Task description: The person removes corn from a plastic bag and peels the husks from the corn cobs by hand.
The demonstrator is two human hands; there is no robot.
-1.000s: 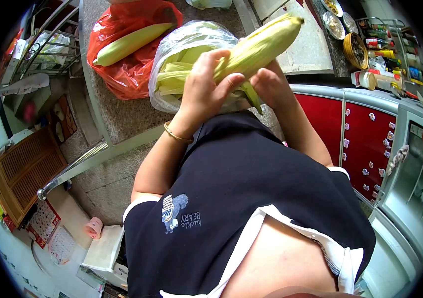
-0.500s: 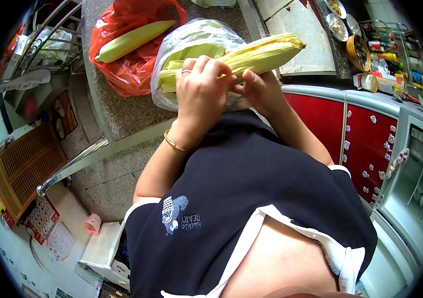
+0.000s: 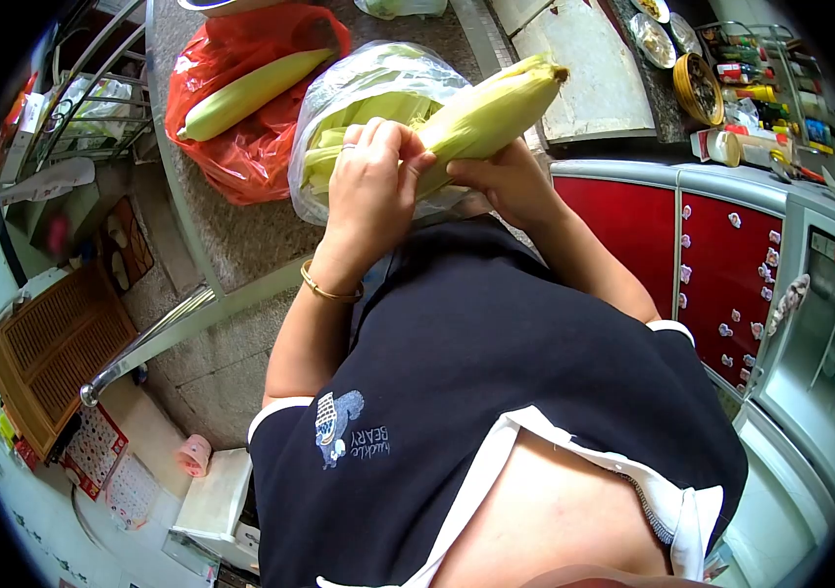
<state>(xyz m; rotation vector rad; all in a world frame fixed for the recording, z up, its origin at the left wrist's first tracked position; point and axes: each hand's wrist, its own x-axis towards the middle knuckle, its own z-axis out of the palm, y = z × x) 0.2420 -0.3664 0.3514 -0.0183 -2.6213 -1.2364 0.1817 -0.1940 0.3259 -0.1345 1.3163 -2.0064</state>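
A green-husked ear of corn (image 3: pixel 496 106) points up and to the right, its brownish tip at the far end. My right hand (image 3: pixel 511 183) is closed around its lower side, thumb lying along the husk. At the ear's near left end, my left hand (image 3: pixel 375 171), wearing a ring, has its fingers curled in a pinch; the exact spot between the fingertips is partly hidden. Just behind and below the hands sits a clear plastic bag (image 3: pixel 315 93) with pale green husk leaves (image 3: pixel 388 106) in it. Another ear of corn (image 3: pixel 251 96) rests on a red plastic bag (image 3: pixel 261 162).
Both bags stand on a speckled stone counter (image 3: pixel 246 245) with a metal-edged front. Dishes (image 3: pixel 653 41) and a woven basket (image 3: pixel 697 88) are at the upper right, near a rack of bottles (image 3: pixel 756 93). Red cabinet doors (image 3: pixel 721 265) lie to my right.
The ear of corn has turned and tilted more upward, with a smoother husk side now showing. My left hand has shifted slightly left and down with its fingers still curled.
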